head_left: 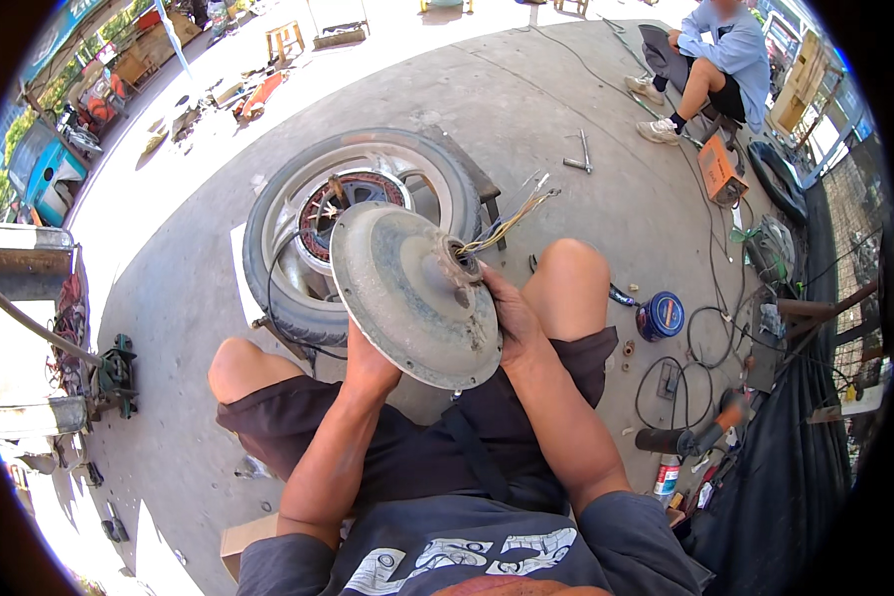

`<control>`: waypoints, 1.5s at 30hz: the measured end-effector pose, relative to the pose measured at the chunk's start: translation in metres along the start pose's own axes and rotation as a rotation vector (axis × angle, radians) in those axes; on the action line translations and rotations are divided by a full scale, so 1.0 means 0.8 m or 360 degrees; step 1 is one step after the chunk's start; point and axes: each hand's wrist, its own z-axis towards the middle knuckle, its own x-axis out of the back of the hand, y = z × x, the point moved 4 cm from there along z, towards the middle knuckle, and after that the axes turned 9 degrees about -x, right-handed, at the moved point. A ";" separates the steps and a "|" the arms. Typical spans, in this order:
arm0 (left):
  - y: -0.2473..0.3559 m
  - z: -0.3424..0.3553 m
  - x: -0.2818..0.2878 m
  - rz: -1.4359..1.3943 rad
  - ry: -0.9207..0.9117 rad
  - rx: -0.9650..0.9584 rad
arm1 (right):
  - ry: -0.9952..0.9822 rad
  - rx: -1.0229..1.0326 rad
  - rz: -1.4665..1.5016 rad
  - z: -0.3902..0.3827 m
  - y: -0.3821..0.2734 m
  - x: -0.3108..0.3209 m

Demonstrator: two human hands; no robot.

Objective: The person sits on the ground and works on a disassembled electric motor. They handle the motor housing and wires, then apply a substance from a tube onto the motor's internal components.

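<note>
- wheel [313, 219] with a dark tyre and pale spokes, lying flat left of centre, raised off the concrete floor [184, 328]; a copper-red ring shows at its middle.
- left forearm [333, 447], coming up from the lower edge and leaning slightly right, elbow bent and held out over the dark shorts [397, 432].
- left hand [372, 365], just below the centre of the frame, closed on the lower left rim of the cover; its fingers pass behind the metal, so how far they curl cannot be told.
- domed metal cover [402, 288], grey and scuffed, at the centre of the frame, held up between both hands and tilted, overlapping the lower right of the wheel; whether the two touch cannot be told.
- wires [512, 221] in a loose bundle, running from the cover's central collar toward the upper right, ends splayed.
- right hand [517, 320], right of centre, curved around the cover's right edge, fingers reaching up near the collar and partly hidden.
- right forearm [566, 417], slanting up and left from the lower right, elbow bent wider out.
- t-shaped wrench [584, 154], on the floor, upper right of centre.
- blue-lidded tub [661, 316], right of the knee.
- seated person [730, 60], upper right.
</note>
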 end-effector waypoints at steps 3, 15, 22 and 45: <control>-0.003 -0.003 0.002 -0.0075 0.0005 0.0031 | 0.0040 0.0035 -0.0073 -0.002 0.001 -0.008; -0.024 -0.025 0.025 -0.0109 -0.0110 -0.0056 | 0.0343 0.0253 -0.0357 -0.007 -0.007 -0.007; -0.064 -0.029 0.055 0.0528 -0.0465 -0.0329 | 0.0339 0.0184 -0.0418 -0.009 -0.004 -0.007; -0.052 -0.042 0.051 0.0080 -0.0264 0.0008 | 0.0417 0.0159 -0.0421 -0.009 0.003 -0.007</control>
